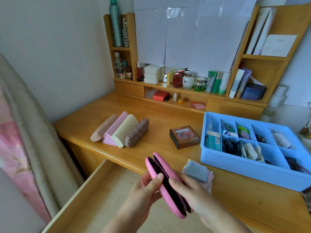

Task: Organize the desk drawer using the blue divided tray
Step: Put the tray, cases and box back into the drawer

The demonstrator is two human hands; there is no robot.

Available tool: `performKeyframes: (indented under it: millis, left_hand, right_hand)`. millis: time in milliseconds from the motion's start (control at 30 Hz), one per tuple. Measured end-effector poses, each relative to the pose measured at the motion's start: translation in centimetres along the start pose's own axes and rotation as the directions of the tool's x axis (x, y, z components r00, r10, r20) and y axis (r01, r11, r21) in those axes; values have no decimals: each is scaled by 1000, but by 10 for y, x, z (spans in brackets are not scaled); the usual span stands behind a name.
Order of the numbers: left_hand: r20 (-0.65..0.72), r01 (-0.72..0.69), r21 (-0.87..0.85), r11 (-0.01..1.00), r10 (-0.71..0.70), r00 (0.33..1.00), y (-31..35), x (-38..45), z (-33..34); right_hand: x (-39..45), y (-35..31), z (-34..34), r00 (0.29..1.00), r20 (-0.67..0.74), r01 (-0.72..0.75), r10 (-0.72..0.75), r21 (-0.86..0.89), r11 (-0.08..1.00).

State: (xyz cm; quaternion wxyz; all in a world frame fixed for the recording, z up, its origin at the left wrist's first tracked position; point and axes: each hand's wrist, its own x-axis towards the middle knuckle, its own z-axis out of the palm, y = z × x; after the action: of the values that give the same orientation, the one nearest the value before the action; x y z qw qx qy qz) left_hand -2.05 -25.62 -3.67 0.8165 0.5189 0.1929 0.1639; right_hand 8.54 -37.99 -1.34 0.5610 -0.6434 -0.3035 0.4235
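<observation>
The pink glasses case (pixel 165 185), low in the frame's centre above the open drawer (pixel 94 195), is gripped by the left hand (pixel 144 187) and right hand (pixel 186 187), fingers curled round its 2 halves. It should be closed fully before being put away. It is glossy pink, dark-lined, slightly ajar. The blue divided tray (pixel 252 172) sits at right on the surface (pixel 159 115).

Room: wooden worktop (pixel 94 113) against white wall (pixel 58 47).
Shelf hutch (pixel 262 64) far; bed (pixel 20 123) left; even daylight.
</observation>
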Motion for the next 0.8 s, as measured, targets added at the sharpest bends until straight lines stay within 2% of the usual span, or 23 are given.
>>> performKeyframes:
  millis: [100, 167, 233, 300, 400, 500, 600, 667, 733, 800]
  left_hand:
    - [45, 22, -113, 993, -17, 999, -1, -2, -6]
    - [58, 35, -152, 988, -26, 998, 0, -1, -8]
    - [59, 30, -139, 990, -22, 998, 1, 0, -8]
    - [53, 18, -111, 994, -12, 999, 1, 1, -6]
    - [44, 10, -74, 997, -6, 999, 1, 1, -1]
    - [11, 6, -117, 993, -5, 1000, 0, -4, -2]
    - [-65, 62, -162, 985, -73, 995, -5, -10, -1]
    - [-135, 102, -155, 983, -123, 983, -9, -17, -7]
    - [-219, 126, -75, 989, -140, 966, -9, -28, -22]
    - [-296, 162, 96, 982, -128, 947, -7, -40, -46]
  right_hand:
    - [1, -2, -7, 994, -26, -103, 108, 155, 983]
    - [-2, 7, -11, 997, -38, -64, 69, 114, 991]
    - [3, 2, -5, 991, -129, -26, 37, 86, 996]
    - [6, -6, 8, 993, -104, 56, -58, -21, 998]
    - [8, 6, 18, 972, -131, 135, -194, -361, 923]
    - [15, 12, 28, 963, -160, 115, -218, -487, 866]
    - [14, 16, 36, 974, -152, 88, -166, -424, 901]
    - [14, 22, 43, 993, -112, 2, -32, -264, 965]
    - [15, 31, 49, 993, 10, -116, 116, -41, 992]
    - [19, 43, 57, 961, 124, -255, 248, 47, 966]
